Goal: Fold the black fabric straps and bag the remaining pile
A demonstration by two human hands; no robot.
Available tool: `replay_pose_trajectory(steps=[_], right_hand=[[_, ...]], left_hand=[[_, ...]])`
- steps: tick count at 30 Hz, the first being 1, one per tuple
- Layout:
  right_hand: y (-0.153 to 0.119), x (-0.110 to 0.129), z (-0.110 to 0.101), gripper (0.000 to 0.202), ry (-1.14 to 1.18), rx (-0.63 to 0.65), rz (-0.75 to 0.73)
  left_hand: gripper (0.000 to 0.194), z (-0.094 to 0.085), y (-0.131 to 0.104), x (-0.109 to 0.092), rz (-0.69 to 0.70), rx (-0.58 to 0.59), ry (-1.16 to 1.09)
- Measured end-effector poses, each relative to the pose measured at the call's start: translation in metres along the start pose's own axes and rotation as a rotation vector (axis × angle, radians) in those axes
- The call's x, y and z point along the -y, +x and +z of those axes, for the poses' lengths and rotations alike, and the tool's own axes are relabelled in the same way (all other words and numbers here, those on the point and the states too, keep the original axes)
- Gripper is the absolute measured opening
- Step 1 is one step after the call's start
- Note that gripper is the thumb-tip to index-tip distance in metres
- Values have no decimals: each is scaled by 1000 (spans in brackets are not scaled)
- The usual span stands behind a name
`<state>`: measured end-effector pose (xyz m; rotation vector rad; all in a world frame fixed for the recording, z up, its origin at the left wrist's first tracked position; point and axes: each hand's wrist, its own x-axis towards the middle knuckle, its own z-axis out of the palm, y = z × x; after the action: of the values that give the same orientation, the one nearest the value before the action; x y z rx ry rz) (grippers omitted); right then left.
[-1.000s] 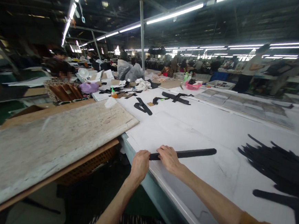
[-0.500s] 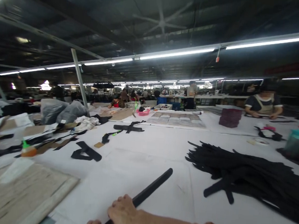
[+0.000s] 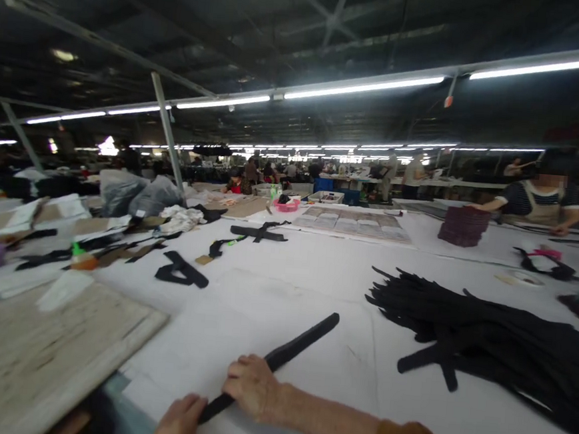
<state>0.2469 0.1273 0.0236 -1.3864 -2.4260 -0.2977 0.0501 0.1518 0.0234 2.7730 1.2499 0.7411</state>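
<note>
A long black fabric strip [image 3: 307,339] lies slantwise on the white-covered table [image 3: 314,279], its far end rounded and loose. My right hand [image 3: 254,389] is closed over the strip's middle, fingers wrapped around it. Down at the near end, my left hand [image 3: 180,424] grips the strip; its lower part runs out of the picture. To the right spreads a thick pile of black strips [image 3: 481,332], with a few pieces sticking out towards me. Further ahead on the left rest a folded black strip [image 3: 182,270] and some crossed black strips [image 3: 259,233].
At left, a worn board [image 3: 94,335] sits by the table edge, with a glue bottle [image 3: 83,257] and fabric scraps behind it. A co-worker [image 3: 539,196] stands across the table near a dark red stack [image 3: 464,226]. A pink basket [image 3: 286,205] sits farther back.
The view has shifted, and more of my left hand shows now. Both hands stay on the strip. The co-worker's arm has stretched out to the dark red stack.
</note>
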Motion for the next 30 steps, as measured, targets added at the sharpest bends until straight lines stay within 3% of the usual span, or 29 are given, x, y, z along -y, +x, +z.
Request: replay_pose_trajectory(steps=[3,6,18,30], right_hand=[[-8,8,-16,20,14,63,25],[-13,9,-23,20,71,61,55],[-23,6,-25,20,116,15,29],[-25,1,-29,17,-57,19,-232]], left_hand=[[42,-21,-7,-34,-101,94,56],[38,-31,-4,-51,-136,146,47],[25,-25,-10,-42,-217,136,-122],[16,-24,-19,-41,68,159,138]])
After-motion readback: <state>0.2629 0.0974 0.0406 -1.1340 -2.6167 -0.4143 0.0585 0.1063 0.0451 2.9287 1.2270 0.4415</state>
